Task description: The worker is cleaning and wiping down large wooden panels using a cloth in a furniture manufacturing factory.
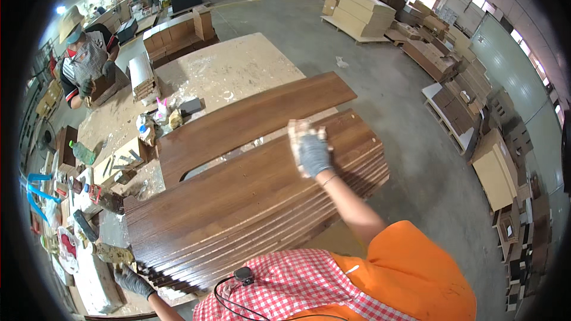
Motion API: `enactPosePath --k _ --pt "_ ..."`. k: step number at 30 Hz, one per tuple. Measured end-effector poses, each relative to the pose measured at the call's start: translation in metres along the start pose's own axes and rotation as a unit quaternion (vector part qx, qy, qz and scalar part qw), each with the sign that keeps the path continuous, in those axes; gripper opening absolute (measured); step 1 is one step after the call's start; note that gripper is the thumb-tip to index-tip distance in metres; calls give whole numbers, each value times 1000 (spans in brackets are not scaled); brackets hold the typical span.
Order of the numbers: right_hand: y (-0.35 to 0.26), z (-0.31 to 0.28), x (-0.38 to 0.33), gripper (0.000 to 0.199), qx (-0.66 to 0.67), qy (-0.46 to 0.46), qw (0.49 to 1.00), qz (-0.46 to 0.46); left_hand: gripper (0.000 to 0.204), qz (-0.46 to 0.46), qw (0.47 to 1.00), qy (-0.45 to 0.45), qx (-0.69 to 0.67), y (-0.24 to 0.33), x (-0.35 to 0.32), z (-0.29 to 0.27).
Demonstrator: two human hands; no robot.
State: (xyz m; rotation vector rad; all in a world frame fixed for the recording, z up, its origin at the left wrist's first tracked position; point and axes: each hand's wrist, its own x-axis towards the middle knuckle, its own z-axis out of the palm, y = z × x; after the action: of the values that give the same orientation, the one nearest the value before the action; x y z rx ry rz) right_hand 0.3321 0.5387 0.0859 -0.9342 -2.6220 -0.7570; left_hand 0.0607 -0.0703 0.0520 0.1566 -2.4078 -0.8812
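My right hand (314,153), in a grey glove, presses a crumpled whitish cloth (295,142) onto the top of a stack of brown wooden boards (238,193). Its fingers are closed on the cloth. At the lower left, my left hand (135,282), also gloved in grey, is beside the near left corner of the stack, close to a bottle with murky yellowish contents (113,254). Its fingers look stretched out, and I see nothing in them. Beyond the stack lies a single long brown board (256,122) with a curved notch in its near edge.
A worn worktable (256,59) carries bottles, including a dark one with a red cap (106,198) and a green one (82,152). Across it at the far left, a co-worker (89,65) in a hat handles a brown piece. Stacked panels (363,15) stand on the floor beyond.
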Motion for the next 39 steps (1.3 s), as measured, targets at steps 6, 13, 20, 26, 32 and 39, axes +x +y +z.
enactPosePath --k 6,13,20,26,32,39 --pt "-106 -79 -39 24 468 -23 869 -159 34 47 987 -11 -155 56 5 39" --pt "-78 -78 -57 21 379 -1 924 -42 34 45 935 -146 -321 88 -23 61" --pt "-38 -5 -52 9 810 -163 550 120 31 0 945 -84 -317 52 -5 28" --pt "-51 -18 -40 18 388 59 919 -43 24 -18 942 83 -325 -14 25 -18" --pt "-62 5 -42 47 218 -161 962 39 26 -45 938 104 -328 -25 18 -58" --pt "-212 -116 -71 58 402 5 903 -152 22 -106 925 90 -353 -49 2 -81"
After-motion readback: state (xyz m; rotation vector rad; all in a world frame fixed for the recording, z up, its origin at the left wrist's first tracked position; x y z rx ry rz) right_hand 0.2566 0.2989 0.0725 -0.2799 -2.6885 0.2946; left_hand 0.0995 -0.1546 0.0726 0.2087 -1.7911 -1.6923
